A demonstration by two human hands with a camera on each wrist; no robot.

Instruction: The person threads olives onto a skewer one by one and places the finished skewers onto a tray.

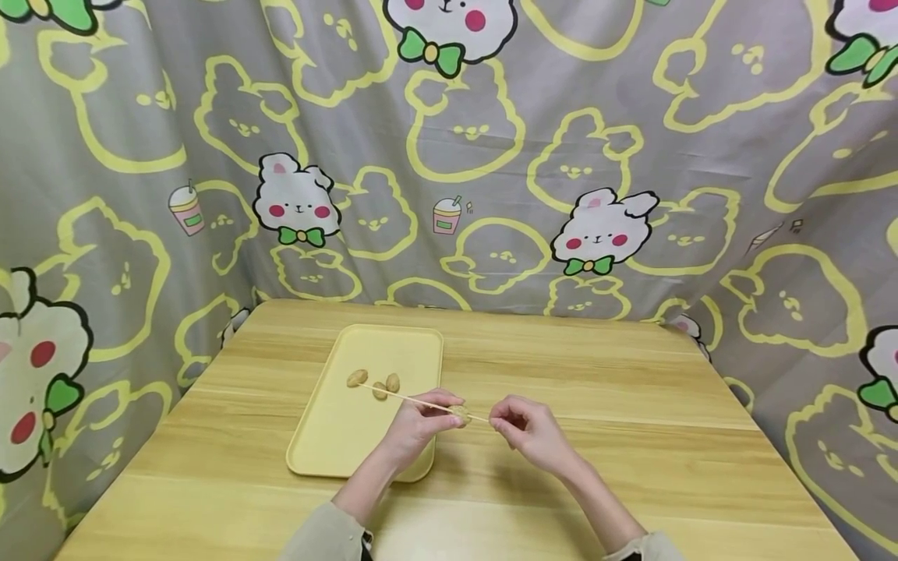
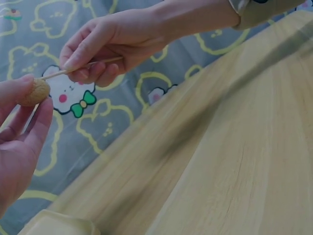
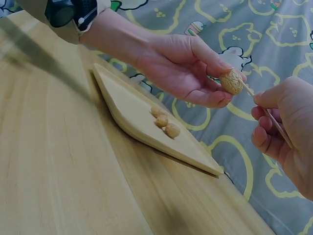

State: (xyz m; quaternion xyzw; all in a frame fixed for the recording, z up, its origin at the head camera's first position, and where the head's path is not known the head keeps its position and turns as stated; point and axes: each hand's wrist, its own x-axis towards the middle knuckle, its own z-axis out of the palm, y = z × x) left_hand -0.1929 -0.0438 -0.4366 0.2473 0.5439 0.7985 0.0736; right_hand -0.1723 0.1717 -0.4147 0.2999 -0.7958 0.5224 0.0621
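My left hand (image 1: 414, 432) pinches a tan, wrinkled ball (image 3: 231, 82) between its thumb and fingers, above the tray's right side. A thin wooden skewer (image 1: 403, 397) meets this ball and shows on both sides of it in the head view; the part inside is hidden. To the right, my right hand (image 1: 529, 428) pinches the skewer's near end, which reaches back toward the palm in the right wrist view. Three similar tan balls, one of them this ball (image 1: 357, 379), lie on the pale yellow tray (image 1: 337, 444).
Under the tray is a light wooden table (image 1: 617, 374). A grey curtain (image 1: 491, 101) with yellow outlines and white rabbits hangs behind the table and at both sides.
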